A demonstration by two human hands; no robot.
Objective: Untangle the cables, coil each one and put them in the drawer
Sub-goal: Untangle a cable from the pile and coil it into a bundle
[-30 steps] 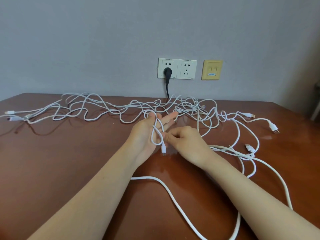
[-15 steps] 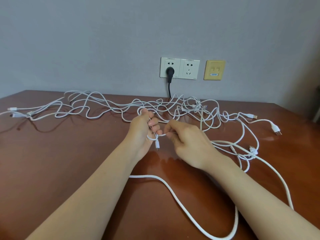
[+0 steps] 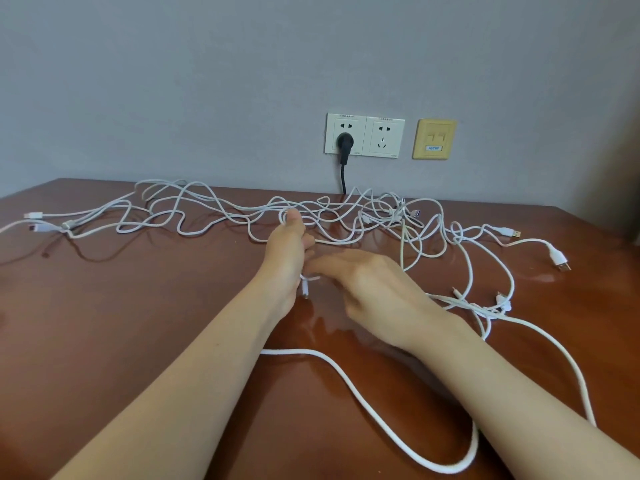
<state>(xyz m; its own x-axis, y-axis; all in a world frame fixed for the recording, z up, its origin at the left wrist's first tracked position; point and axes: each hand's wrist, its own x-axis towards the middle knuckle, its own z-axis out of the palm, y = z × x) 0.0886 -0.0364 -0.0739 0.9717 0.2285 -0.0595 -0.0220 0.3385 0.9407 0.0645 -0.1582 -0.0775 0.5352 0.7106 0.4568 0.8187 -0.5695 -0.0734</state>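
Note:
A tangle of several thin white cables (image 3: 221,211) sprawls across the back of the brown wooden table (image 3: 104,323). My left hand (image 3: 285,251) is shut on a thin white cable wound around it, with a loop over the thumb and a small connector (image 3: 305,288) dangling below the palm. My right hand (image 3: 367,289) is just to its right, fingers reaching toward the left palm and touching that cable near the connector. A thicker white cable (image 3: 363,396) curves under both forearms. No drawer is in view.
Loose plugs lie at the far left (image 3: 34,215) and at the right, a USB plug (image 3: 509,232) and a white connector (image 3: 557,258). A black plug (image 3: 344,142) sits in the wall socket (image 3: 363,135), beside a yellow data port (image 3: 434,139).
My left hand has curled from open-palmed to closed around the wound cable. My right hand has shifted to the left palm's underside near the dangling connector.

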